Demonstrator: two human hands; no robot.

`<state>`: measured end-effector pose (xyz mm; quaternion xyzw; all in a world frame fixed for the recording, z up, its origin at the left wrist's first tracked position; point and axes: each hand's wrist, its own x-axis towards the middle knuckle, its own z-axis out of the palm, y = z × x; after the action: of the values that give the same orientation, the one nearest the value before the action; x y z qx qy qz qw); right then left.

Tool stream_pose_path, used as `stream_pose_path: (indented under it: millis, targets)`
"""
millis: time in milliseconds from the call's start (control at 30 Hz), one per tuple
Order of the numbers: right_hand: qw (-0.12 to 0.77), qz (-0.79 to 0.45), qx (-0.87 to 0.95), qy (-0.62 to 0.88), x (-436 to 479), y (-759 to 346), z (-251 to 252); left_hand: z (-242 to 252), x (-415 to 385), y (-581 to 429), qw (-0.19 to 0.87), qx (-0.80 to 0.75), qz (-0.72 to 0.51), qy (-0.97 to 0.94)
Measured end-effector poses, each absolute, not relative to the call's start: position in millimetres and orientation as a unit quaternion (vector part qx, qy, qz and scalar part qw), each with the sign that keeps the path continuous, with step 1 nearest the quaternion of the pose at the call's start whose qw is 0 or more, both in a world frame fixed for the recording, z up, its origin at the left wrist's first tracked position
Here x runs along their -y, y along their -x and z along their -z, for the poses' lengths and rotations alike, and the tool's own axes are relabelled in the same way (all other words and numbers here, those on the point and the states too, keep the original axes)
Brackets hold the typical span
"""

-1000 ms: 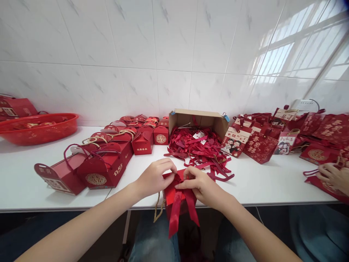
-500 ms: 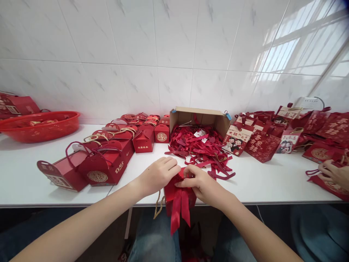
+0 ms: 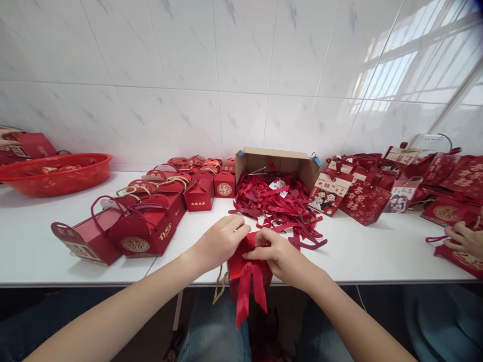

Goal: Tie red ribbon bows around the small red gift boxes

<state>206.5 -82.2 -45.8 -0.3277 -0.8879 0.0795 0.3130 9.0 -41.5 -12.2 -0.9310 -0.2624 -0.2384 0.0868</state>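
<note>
A small red gift box (image 3: 241, 269) sits at the near edge of the white table (image 3: 362, 251), hanging partly over it. My left hand (image 3: 219, 242) is closed on its top left. My right hand (image 3: 281, 254) pinches the red ribbon (image 3: 251, 291) tied at the box top. Two ribbon tails hang down the box front, and a tan cord handle (image 3: 219, 287) dangles at its left.
A pile of red ribbons (image 3: 281, 206) spills from a cardboard box (image 3: 277, 163) behind my hands. Finished red boxes (image 3: 143, 226) stand to the left, a red basin (image 3: 56, 173) far left, red bags (image 3: 362, 201) on the right. Another person's hand (image 3: 464, 239) rests at the right edge.
My hands closed in on the knot and the box shifted slightly. The hanging ribbon tails swung closer together. The other person's hand drew a little to the right.
</note>
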Motion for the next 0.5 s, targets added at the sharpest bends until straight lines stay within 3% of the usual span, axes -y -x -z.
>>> stream_pose_path:
  millis: [67, 167, 333, 500]
  targets:
    - [0.314, -0.086, 0.887, 0.327, 82.6, -206.3, 45.3, 12.3, 42.3, -10.2, 0.041, 0.293, 0.272, 0.916]
    - [0.308, -0.092, 0.887, 0.332, 83.2, -206.9, 44.9, 4.8, 42.7, -9.8, -0.138, 0.375, 0.294, 0.868]
    - [0.307, -0.101, 0.885, 0.334, 83.1, -207.4, 45.8, -11.4, 40.6, -1.7, -0.435, 0.412, 0.204, 0.774]
    - [0.316, -0.094, 0.883, 0.333, 82.7, -206.4, 46.7, -14.4, 40.6, 3.8, -0.571, 0.371, 0.215, 0.7]
